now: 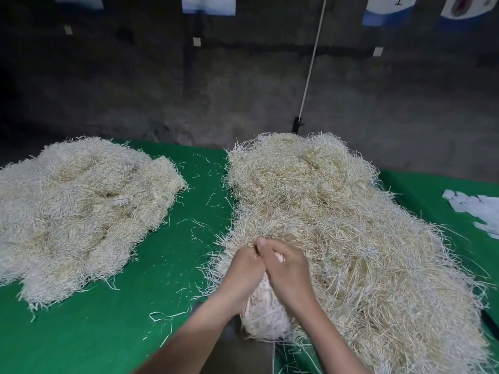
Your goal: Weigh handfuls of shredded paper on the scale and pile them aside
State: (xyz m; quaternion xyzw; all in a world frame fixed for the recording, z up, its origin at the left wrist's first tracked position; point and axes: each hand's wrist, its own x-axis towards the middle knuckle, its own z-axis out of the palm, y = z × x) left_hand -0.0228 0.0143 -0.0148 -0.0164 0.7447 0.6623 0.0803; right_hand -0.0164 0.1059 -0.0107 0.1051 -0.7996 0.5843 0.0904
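A green-covered bench [108, 333] fills the lower part of the view, backed by a dark, rough wall [135, 90] with posters [208, 4] cut off along the top edge. A thin white pole [310, 66] leans against that wall at about 12 o'clock. At 9 o'clock lies the left pile [81, 206] of shredded paper, broad and low, and well apart from the hands. From the centre out to 4 o'clock spreads the right pile [337, 225], larger and looser, its near edge running up against the hands and crowding them from the right. Loose strands [194, 222] litter the green strip between the two piles. Some white paper slips [475, 209] lie at 3 o'clock, cut off by the frame. At 6 o'clock both forearms come up from the bottom edge and meet. The left hand [244, 268] and right hand [290, 271] touch side by side, backs upward, fingers curled down and pressed together round a bundle of shredded paper [267, 317] that hangs pale and dense beneath the wrists. Most fingertips are buried in the shreds and cannot be made out. Under the bundle shows a grey flat surface [237, 346], mostly covered by the arms and paper; whether it is the scale cannot be told
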